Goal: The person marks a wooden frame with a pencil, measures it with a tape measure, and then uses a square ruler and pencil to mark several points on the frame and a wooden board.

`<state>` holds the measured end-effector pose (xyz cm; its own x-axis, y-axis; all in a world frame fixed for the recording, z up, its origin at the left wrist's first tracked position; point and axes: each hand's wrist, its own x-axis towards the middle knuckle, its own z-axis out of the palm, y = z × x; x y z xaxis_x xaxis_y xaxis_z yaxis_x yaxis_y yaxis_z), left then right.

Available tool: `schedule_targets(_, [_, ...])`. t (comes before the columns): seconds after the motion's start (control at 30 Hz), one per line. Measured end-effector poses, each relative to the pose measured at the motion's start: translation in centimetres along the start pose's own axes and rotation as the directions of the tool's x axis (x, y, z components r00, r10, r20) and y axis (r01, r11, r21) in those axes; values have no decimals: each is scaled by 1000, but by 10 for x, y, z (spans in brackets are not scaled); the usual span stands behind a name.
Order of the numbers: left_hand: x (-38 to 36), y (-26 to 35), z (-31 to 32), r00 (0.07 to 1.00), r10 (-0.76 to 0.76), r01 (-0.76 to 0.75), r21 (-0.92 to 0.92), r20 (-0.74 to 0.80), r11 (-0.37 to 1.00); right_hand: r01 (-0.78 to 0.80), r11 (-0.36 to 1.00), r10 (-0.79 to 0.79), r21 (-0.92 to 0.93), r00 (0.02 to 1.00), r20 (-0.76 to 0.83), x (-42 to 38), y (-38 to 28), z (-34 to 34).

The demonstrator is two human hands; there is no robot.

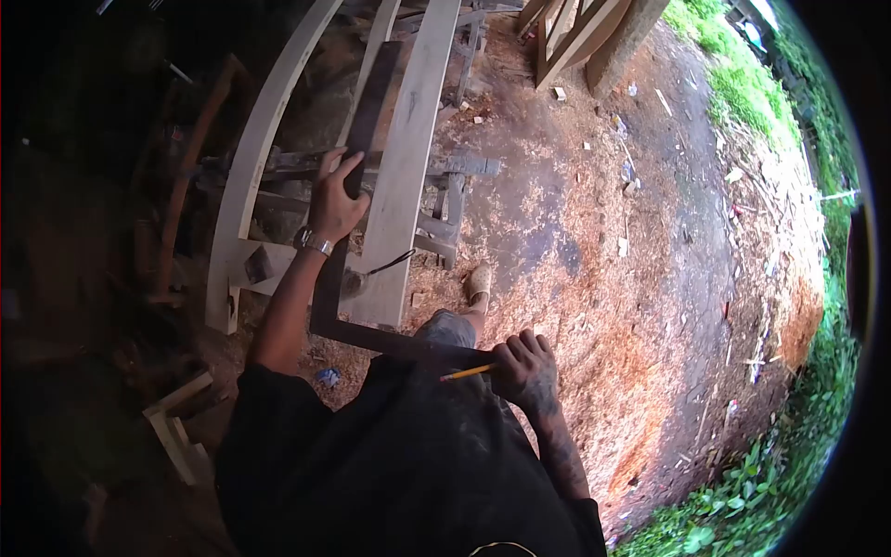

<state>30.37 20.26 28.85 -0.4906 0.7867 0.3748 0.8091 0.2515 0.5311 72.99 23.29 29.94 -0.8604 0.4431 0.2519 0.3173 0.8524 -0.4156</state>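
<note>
Head view: both hands on a framing square over a plank

Head camera looks down at a large dark L-shaped framing square [348, 241]. Its long arm lies along a pale plank [404, 158] resting on trestles. Left hand [334, 200], a watch [314, 241] on its wrist, is closed around that long arm. Right hand [524, 371] grips the end of the short arm and holds a yellow pencil [467, 373] too. Sawdust covers the ground [594, 278].
</note>
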Motion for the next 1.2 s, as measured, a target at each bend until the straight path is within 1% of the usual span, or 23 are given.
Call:
schedule_targets(0.1, [60, -11, 56, 993, 44, -30, -131, 106, 991, -7, 1000, 6, -10, 999, -41, 24, 77, -18])
schedule_targets(0.13, [86, -4, 64, 976, -15, 88, -332, 215, 939, -31, 1000, 31, 5, 999, -43, 33, 99, -30])
schedule_targets(0.17, [111, 6, 69, 945, -48, 215, -504, 323, 837, -52, 998, 52, 20, 998, -47, 45, 120, -41])
schedule_targets(0.2, [130, 13, 78, 925, -59, 289, -594, 376, 751, -31, 998, 34, 49, 997, -63, 61, 140, -54])
schedule_targets(0.23, [150, 15, 89, 915, -38, 344, -727, 402, 594, -17, 997, 22, 74, 997, -76, 77, 155, -68])
schedule_targets(0.3, [184, 18, 106, 931, -34, 342, -833, 364, 435, -53, 982, 60, 180, 998, -35, 108, 183, -93])
schedule_targets(0.4, [217, 30, 120, 983, -63, 184, -891, 174, 415, -97, 933, 99, 347, 995, 12, 160, 218, -116])
schedule_targets(0.43, [225, 36, 125, 999, -52, 17, -805, -16, 593, -105, 910, 97, 401, 994, 41, 177, 231, -121])
schedule_targets(0.5, [234, 37, 134, 975, -117, -35, -650, -188, 759, -127, 865, 76, 486, 989, 124, 210, 262, -125])
schedule_targets(0.53, [238, 32, 136, 944, -38, -134, -486, -328, 864, -130, 837, 43, 532, 984, 173, 228, 277, -128])
schedule_targets(0.57, [244, 29, 127, 891, 95, -205, -205, -445, 957, -140, 805, 7, 577, 974, 227, 248, 291, -130])
schedule_targets(0.63, [251, 31, 120, 899, 17, 6, 52, -437, 999, -162, 785, -48, 598, 947, 318, 292, 321, -128])
schedule_targets(0.7, [265, 23, 129, 841, -64, 134, 92, -537, 987, -162, 777, -95, 608, 925, 369, 331, 359, -121])
schedule_targets(0.73, [268, 11, 137, 823, -83, 192, 138, -562, 972, -182, 756, -150, 629, 887, 437, 343, 407, -103])
schedule_targets(0.77, [273, -3, 146, 802, -92, 244, 183, -590, 952, -236, 690, -131, 684, 889, 439, 365, 427, -90])
schedule_targets(0.8, [275, -13, 155, 779, -119, 304, 205, -615, 930, -385, 590, -89, 710, 843, 530, 383, 455, -75])
schedule_targets(0.83, [274, -17, 166, 733, -271, 421, 104, -624, 901, -483, 505, -94, 715, 793, 602, 410, 473, -65])
schedule_targets(0.9, [270, -27, 182, 714, -376, 580, 198, -590, 790, -630, 339, -138, 699, 701, 700, 466, 495, -39])
schedule_targets(0.93, [267, -31, 184, 724, -402, 606, 236, -561, 760, -609, 402, -163, 683, 687, 708, 492, 507, -29])
schedule_targets(0.97, [262, -33, 187, 710, -430, 640, 255, -557, 725, -505, 458, -204, 731, 741, 640, 513, 511, -13])
schedule_targets(1.07, [249, -27, 177, 663, -533, 735, 322, -526, 596, -387, 690, -194, 611, 714, 672, 578, 505, 14])
schedule_targets(1.17, [223, -46, 172, 650, -574, 757, 355, -498, 549, -160, 798, -260, 582, 778, 571, 617, 483, 64])
schedule_targets(1.2, [214, -53, 169, 641, -619, 768, 376, -454, 519, -187, 790, -254, 583, 767, 590, 625, 476, 82])
